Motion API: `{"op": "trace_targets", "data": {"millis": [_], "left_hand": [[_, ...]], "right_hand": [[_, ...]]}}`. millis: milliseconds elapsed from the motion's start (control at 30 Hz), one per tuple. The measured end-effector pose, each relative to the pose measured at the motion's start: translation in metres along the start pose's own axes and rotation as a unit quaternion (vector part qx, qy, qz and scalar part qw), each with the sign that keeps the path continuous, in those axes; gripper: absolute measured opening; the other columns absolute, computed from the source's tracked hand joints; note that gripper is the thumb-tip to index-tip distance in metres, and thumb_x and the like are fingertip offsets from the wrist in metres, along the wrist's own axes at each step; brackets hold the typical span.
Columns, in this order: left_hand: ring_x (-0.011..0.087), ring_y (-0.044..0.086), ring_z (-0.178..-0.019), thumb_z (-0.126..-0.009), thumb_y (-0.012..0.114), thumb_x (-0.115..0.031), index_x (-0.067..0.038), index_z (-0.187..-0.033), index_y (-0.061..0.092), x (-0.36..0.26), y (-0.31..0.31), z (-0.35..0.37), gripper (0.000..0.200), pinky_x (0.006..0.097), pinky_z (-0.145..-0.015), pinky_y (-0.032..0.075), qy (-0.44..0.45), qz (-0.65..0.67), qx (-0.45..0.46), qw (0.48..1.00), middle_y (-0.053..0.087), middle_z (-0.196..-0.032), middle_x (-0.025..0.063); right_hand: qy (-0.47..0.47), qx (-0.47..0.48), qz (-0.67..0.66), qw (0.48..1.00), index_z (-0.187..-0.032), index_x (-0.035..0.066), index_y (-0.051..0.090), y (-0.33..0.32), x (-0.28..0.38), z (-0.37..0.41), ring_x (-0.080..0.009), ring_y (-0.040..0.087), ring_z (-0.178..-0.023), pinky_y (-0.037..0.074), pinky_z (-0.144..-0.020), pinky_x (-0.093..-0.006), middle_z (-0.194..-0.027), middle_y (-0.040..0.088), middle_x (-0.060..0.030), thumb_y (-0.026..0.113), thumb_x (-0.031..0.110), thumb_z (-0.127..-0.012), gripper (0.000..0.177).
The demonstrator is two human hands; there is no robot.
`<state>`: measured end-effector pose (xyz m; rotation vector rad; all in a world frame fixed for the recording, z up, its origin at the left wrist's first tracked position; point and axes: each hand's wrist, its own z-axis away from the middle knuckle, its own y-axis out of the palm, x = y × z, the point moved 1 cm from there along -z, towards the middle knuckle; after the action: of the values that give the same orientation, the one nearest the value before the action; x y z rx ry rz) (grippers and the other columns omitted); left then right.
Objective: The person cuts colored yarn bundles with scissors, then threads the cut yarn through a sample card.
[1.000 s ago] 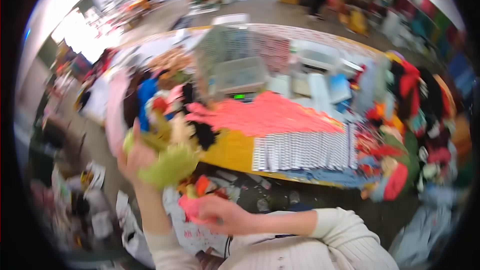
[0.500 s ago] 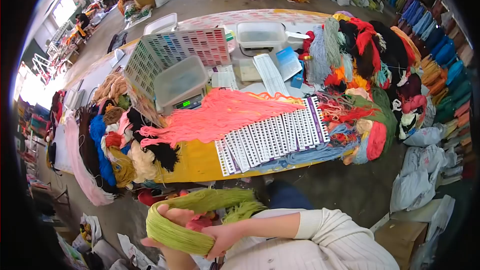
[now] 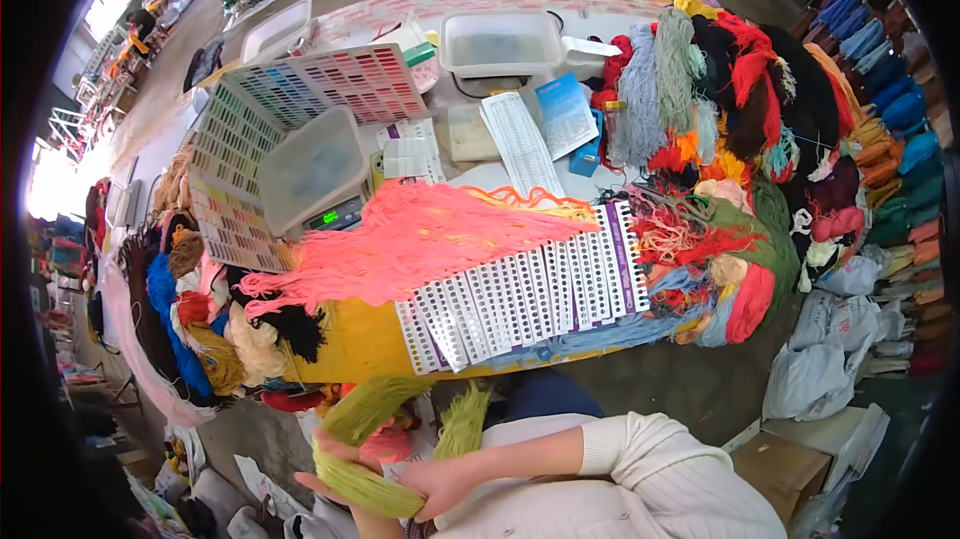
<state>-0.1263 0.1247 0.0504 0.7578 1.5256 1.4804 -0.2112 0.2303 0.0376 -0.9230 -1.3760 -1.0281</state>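
A skein of yellow-green yarn [image 3: 376, 409] is looped low in front of my body, below the table's near edge. My left hand [image 3: 338, 451] is inside the loop, fingers on one side of the strands and thumb on the other. Closed on the lower part of the same skein is my right hand [image 3: 440, 484], its arm reaching in from the right. A loose end of the yarn hangs over my right forearm. On the table ahead lies a spread of coral-pink yarn [image 3: 400, 239], partly over a fan of white punched cards [image 3: 520, 299].
Behind the pink yarn stand a folded colour chart [image 3: 270, 99], a plastic tub [image 3: 318, 169] on a scale [image 3: 338, 215], and another clear tub [image 3: 502, 44]. Yarn heaps [image 3: 700, 89] crowd the right end. White bags [image 3: 825, 339] sit on the floor at right.
My view has tilted down and shifted, so the table appears larger and higher. The green skein has bent downward between my hands, its loop folded, and both hands still hold it.
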Motion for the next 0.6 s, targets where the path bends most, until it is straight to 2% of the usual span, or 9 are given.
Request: {"op": "trace_targets", "data": {"millis": [33,67,167,200,300,333,367,433,600], "left_hand": [[0.0067,0.050,-0.077,-0.080,0.046,-0.034,-0.008,-0.122,0.026,0.005,-0.009,-0.003,0.053,0.0263,-0.071,0.038,-0.020,0.050,0.024,0.998,0.051,-0.092,-0.0011],[0.0045,0.052,-0.067,-0.081,0.046,-0.030,-0.008,-0.120,0.030,0.009,-0.013,-0.005,0.047,0.0236,-0.066,0.040,-0.037,0.099,0.047,0.993,0.054,-0.082,-0.0034],[0.0019,0.042,-0.046,-0.083,0.041,-0.022,-0.007,-0.104,0.041,0.014,-0.005,-0.014,0.026,0.0181,-0.051,0.038,-0.019,0.092,0.021,0.995,0.046,-0.057,-0.0067],[0.0034,0.037,-0.041,-0.084,0.038,-0.021,-0.006,-0.102,0.041,0.008,-0.004,-0.014,0.024,0.0164,-0.044,0.032,0.011,0.122,0.009,0.992,0.040,-0.050,-0.0049],[0.0036,0.035,-0.041,-0.084,0.036,-0.021,-0.006,-0.095,0.042,-0.010,0.003,-0.011,0.019,0.0168,-0.044,0.032,0.054,0.072,-0.042,0.995,0.038,-0.049,-0.0044],[0.0040,0.034,-0.041,-0.085,0.034,-0.021,-0.008,-0.084,0.040,-0.015,0.002,-0.008,0.015,0.0168,-0.043,0.031,0.075,0.060,-0.035,0.995,0.035,-0.049,-0.0039],[0.0042,0.033,-0.041,-0.085,0.033,-0.020,-0.008,-0.081,0.038,-0.014,0.005,-0.008,0.013,0.0176,-0.043,0.031,0.067,0.050,-0.037,0.996,0.035,-0.049,-0.0038],[0.0046,0.032,-0.041,-0.084,0.033,-0.018,-0.009,-0.076,0.036,-0.014,0.009,-0.007,0.012,0.0192,-0.044,0.031,0.053,0.029,-0.039,0.997,0.033,-0.049,-0.0035],[0.0049,0.031,-0.041,-0.083,0.033,-0.014,-0.009,-0.075,0.035,-0.049,-0.042,0.035,0.010,0.0211,-0.046,0.029,0.003,-0.135,-0.144,0.980,0.032,-0.049,-0.0031]], "right_hand": [[0.006,-0.012,0.093,0.996,-0.074,-0.002,0.050,-0.008,-0.003,0.006,-0.0216,0.054,-0.060,0.040,-0.053,-0.0348,-0.060,0.054,-0.0108,0.057,0.016,-0.065,0.022],[0.004,-0.041,0.059,0.997,-0.080,-0.001,0.050,-0.014,-0.015,0.013,-0.0238,0.054,-0.064,0.041,-0.057,-0.0354,-0.066,0.054,-0.0117,0.057,0.018,-0.065,0.025],[-0.002,-0.144,-0.015,0.989,-0.098,0.003,0.047,-0.029,-0.092,0.035,-0.0289,0.051,-0.079,0.041,-0.068,-0.0357,-0.085,0.054,-0.0137,0.056,0.021,-0.066,0.038],[0.028,-0.175,0.013,0.984,-0.095,0.004,0.048,-0.039,-0.113,0.047,-0.0293,0.052,-0.079,0.041,-0.067,-0.0367,-0.086,0.054,-0.0138,0.054,0.020,-0.067,0.033],[0.200,-0.150,0.200,0.947,-0.088,0.006,0.053,-0.063,-0.160,0.076,-0.0306,0.053,-0.077,0.043,-0.064,-0.0397,-0.086,0.055,-0.0142,0.046,0.015,-0.070,0.021],[0.237,-0.120,0.216,0.940,-0.082,0.005,0.055,-0.063,-0.170,0.079,-0.0305,0.054,-0.076,0.043,-0.062,-0.0400,-0.081,0.055,-0.0145,0.046,0.012,-0.068,0.018],[0.273,-0.087,0.233,0.929,-0.076,0.005,0.057,-0.062,-0.180,0.082,-0.0303,0.054,-0.074,0.043,-0.060,-0.0404,-0.077,0.056,-0.0148,0.046,0.009,-0.066,0.016],[0.308,-0.005,0.274,0.911,-0.079,0.005,0.058,-0.055,-0.204,0.077,-0.0289,0.055,-0.078,0.045,-0.063,-0.0395,-0.082,0.057,-0.0133,0.047,0.008,-0.066,0.017],[0.403,0.019,0.225,0.887,-0.088,0.003,0.056,-0.057,-0.233,0.048,-0.0278,0.053,-0.088,0.044,-0.071,-0.0377,-0.093,0.055,-0.0124,0.046,0.008,-0.068,0.024]]}}
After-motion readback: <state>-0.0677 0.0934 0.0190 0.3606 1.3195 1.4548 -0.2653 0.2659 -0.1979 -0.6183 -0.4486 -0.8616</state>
